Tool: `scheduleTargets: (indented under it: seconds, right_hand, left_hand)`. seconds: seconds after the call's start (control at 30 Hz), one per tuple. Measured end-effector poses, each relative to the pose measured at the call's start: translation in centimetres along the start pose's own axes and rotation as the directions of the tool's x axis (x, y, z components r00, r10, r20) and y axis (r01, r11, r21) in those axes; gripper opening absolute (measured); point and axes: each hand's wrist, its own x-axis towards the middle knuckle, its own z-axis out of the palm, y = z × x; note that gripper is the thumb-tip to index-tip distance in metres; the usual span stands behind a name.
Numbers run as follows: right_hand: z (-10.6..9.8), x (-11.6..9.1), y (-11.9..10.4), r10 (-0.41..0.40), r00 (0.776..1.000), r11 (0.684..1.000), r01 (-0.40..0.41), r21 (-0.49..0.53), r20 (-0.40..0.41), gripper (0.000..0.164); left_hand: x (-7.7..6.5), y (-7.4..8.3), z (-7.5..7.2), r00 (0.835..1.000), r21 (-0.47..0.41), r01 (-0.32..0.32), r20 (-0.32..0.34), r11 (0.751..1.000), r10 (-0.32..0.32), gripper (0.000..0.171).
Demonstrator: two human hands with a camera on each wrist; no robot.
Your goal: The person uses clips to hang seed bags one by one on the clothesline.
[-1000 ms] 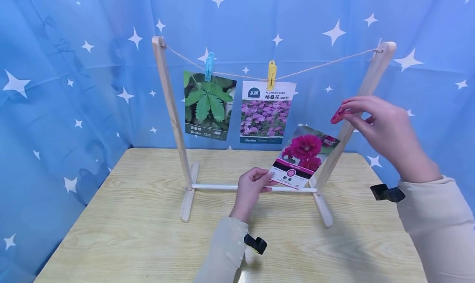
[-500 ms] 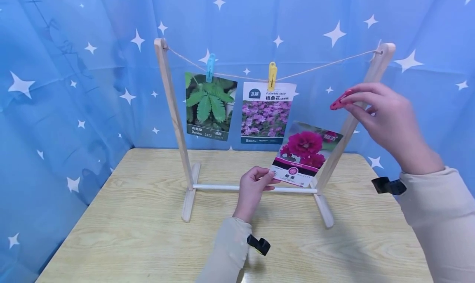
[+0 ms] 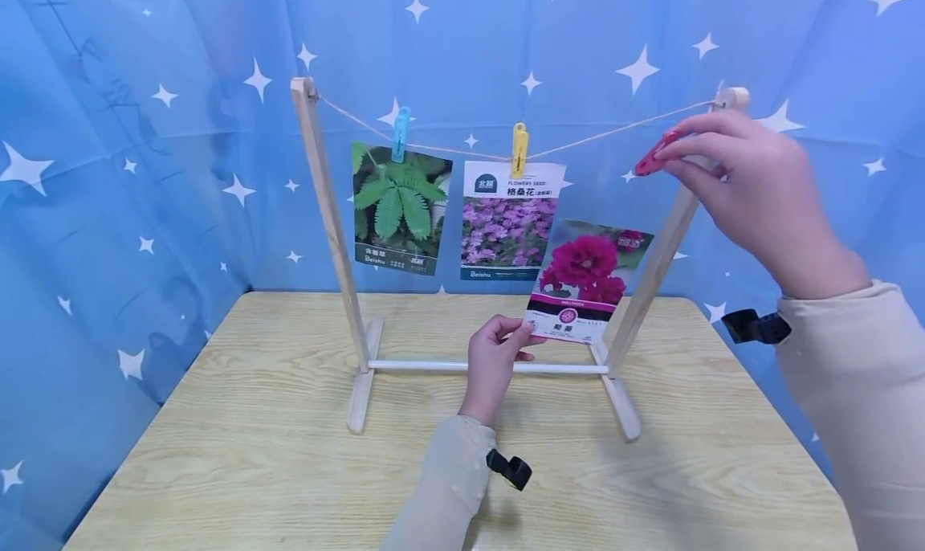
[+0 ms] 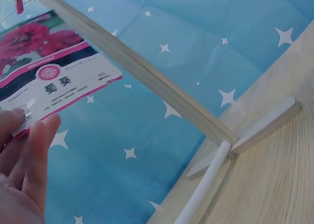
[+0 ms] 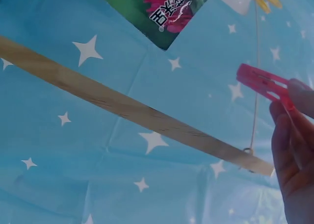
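My left hand (image 3: 499, 362) pinches the lower left corner of a seed packet (image 3: 585, 270) with magenta flowers, tilted and below the string. Up at the right, my right hand (image 3: 751, 181) holds a red clothespin (image 3: 656, 154) between thumb and fingers, apart from the packet and the string. In the right wrist view the pin (image 5: 262, 82) looks closed and grips nothing. On the string (image 3: 592, 143) hang two packets: a green-leaf packet (image 3: 401, 210) under a blue clothespin (image 3: 401, 135), and a purple-flower packet (image 3: 509, 226) under a yellow clothespin (image 3: 519, 151).
Two wooden posts (image 3: 328, 214) carry the string, with a white rod (image 3: 419, 365) joining them low down. The frame's feet (image 3: 621, 408) stand on a wood-grain table (image 3: 238, 422). Behind hangs a blue star-patterned curtain (image 3: 217, 93).
My right hand has risen with the red clothespin toward the string's height. The left hand has lifted the magenta-flower packet slightly, and it now overlaps the purple-flower packet's lower right edge.
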Motion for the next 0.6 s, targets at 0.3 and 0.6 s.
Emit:
scheduleTargets:
  seconds: [0.3,0.6]
  right_hand:
    - [-0.3,1.3,-0.1,0.015,0.999,1.0,-0.015,-0.004,0.052,0.019]
    - [-0.7,2.7,0.1,-0.003,0.997,1.0,0.002,0.017,0.072,0.02]
  left_hand:
    - [-0.1,2.8,1.3,0.998,0.028,-0.018,-0.052,0.999,0.02,0.013]
    - [1.7,1.8,1.7,0.996,0.014,-0.064,-0.054,0.998,0.065,0.023]
